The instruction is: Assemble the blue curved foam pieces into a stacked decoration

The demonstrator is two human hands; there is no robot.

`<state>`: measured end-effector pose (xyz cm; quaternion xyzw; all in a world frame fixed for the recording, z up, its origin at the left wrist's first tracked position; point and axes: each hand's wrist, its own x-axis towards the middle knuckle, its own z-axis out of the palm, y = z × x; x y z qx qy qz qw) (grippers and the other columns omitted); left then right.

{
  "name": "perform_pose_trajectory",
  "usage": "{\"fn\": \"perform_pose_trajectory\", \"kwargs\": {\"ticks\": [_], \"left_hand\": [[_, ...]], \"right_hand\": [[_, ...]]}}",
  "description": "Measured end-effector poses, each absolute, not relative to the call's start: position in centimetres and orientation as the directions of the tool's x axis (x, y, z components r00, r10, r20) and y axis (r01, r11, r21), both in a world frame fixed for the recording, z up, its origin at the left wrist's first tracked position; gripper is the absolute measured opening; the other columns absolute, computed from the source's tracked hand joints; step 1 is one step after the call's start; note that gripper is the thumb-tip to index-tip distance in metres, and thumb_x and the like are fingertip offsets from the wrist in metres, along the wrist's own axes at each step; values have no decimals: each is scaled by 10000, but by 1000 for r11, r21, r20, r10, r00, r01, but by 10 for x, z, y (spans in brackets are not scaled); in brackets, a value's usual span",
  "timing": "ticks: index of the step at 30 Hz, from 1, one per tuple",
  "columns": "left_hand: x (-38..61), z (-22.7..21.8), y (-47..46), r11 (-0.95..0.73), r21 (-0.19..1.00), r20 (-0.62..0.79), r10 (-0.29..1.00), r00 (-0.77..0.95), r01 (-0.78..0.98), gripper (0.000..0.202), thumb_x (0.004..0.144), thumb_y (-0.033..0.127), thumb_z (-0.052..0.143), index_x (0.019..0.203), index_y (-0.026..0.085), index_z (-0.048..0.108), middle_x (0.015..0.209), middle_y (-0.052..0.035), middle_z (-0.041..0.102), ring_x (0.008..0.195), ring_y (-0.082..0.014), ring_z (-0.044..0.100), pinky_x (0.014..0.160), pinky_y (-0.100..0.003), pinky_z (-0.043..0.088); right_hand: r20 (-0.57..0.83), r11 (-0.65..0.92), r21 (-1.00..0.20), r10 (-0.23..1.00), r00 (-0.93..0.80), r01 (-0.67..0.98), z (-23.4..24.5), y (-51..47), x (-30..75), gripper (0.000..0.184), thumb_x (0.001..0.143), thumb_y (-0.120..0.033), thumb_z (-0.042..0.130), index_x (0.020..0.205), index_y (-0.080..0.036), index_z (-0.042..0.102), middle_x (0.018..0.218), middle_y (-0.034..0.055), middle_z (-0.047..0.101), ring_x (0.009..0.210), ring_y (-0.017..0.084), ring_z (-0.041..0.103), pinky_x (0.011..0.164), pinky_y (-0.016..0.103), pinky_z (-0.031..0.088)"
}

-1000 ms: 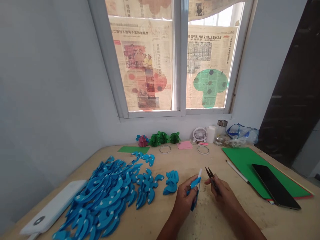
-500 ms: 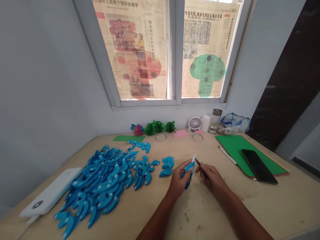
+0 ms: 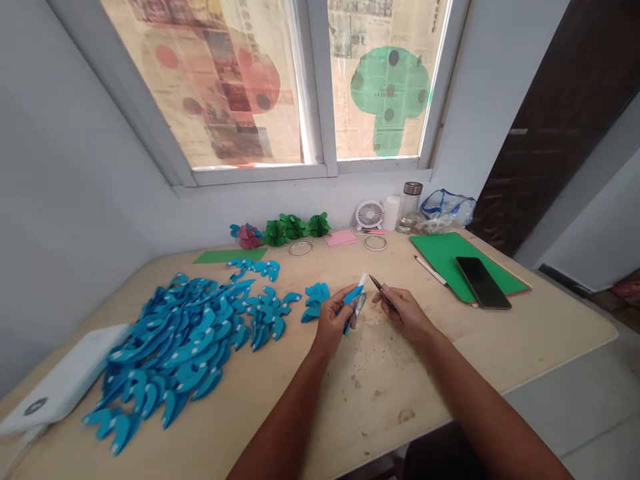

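Note:
Pinched in my left hand (image 3: 334,317) is a blue paper piece (image 3: 353,294) with a white strip (image 3: 363,279) at its upper end. A greyish, rounded thing (image 3: 361,304) shows beside that paper, by my left fingers; I cannot make out what it is. My right hand (image 3: 403,309) is closed around dark tweezers (image 3: 379,285), whose tips point up and left, close to the white strip but apart from it. Left of my left hand lies a small bunch of blue paper pieces (image 3: 316,301). Beyond it spreads a large heap of curved blue paper pieces (image 3: 185,347) with small white squares.
A white power bank (image 3: 65,380) with a cable lies at the left. Paper flowers (image 3: 293,227), two rings (image 3: 301,249), a small fan (image 3: 369,215) and a glass bottle (image 3: 411,200) line the back. A phone (image 3: 483,283) rests on green sheets (image 3: 440,257) beside a white pen (image 3: 430,270).
My view has tilted down and turned right, showing the table's front edge. The tweezer tips have drawn slightly away from the white strip. Both hands keep their hold.

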<state>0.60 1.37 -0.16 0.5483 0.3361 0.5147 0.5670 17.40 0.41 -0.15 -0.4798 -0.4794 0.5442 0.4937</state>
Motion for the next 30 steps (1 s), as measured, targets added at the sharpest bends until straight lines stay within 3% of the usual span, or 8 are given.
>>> {"fn": "perform_pose_trajectory", "kwargs": {"ticks": [11, 19, 30], "left_hand": [[4, -2, 15, -220, 974, 224, 931, 289, -48, 397, 743, 294, 568, 1098, 127, 632, 555, 32, 536, 412, -55, 394, 419, -189, 318], [3, -8, 18, -311, 949, 282, 914, 293, 57, 377, 763, 309, 566, 1092, 144, 648, 693, -29, 670, 572, -126, 568, 559, -235, 458], [2, -8, 20, -344, 935, 307, 907, 288, 88, 343, 762, 279, 564, 1061, 142, 660, 707, -43, 684, 691, -170, 624, 614, -250, 491]], "right_hand": [[-23, -23, -1000, 997, -72, 1, -2, 6, 175, 469, 763, -579, 509, 705, -125, 613, 444, -54, 401, 372, 47, 242, 401, 237, 114], [-17, -15, -999, 998, -68, 29, -4, 6, 176, 479, 771, -583, 495, 697, -125, 609, 427, -68, 366, 368, 45, 222, 407, 239, 117], [-23, -21, -999, 999, -47, 45, 0, 4, 177, 478, 765, -583, 507, 690, -124, 616, 432, -72, 335, 384, 47, 223, 416, 240, 114]]}}
